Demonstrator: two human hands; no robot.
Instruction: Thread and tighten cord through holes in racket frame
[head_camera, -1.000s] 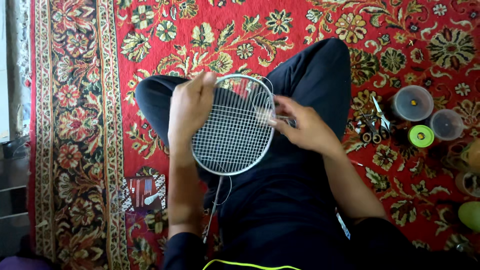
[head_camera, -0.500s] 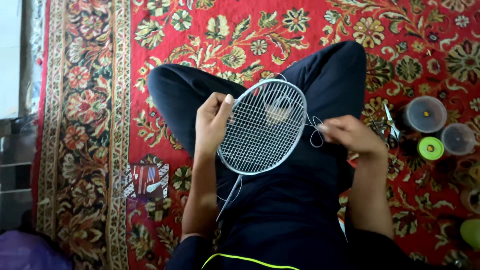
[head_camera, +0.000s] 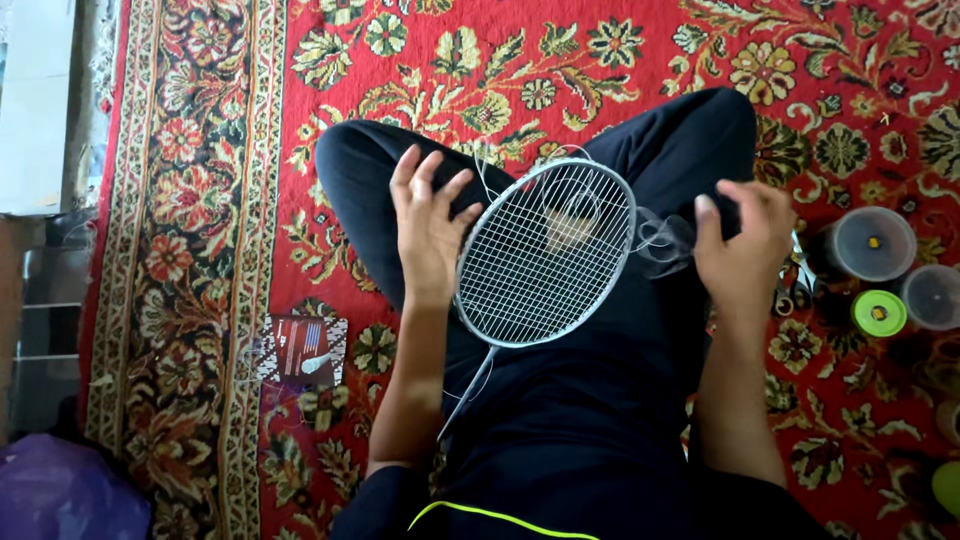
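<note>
A silver badminton racket (head_camera: 545, 255) lies across my lap, its strung head tilted over my dark trousers and its shaft running down toward my waist. My left hand (head_camera: 428, 232) rests on the left rim of the racket head, thumb hooked on the frame and fingers spread. My right hand (head_camera: 742, 245) is just right of the head, pinching a thin clear string (head_camera: 660, 240) that curls in loops between the frame and my fingers.
I sit cross-legged on a red floral carpet (head_camera: 200, 200). Round lidded tubs (head_camera: 868, 243) and a green string reel (head_camera: 878, 313) stand at the right, with small tools beside them. A dark packet (head_camera: 300, 350) lies left of my arm. A purple bag (head_camera: 60, 495) is at bottom left.
My right hand has drawn away from the racket face to the right, pulling string loops out. My left hand slid from the top of the head to its left rim, fingers spreading.
</note>
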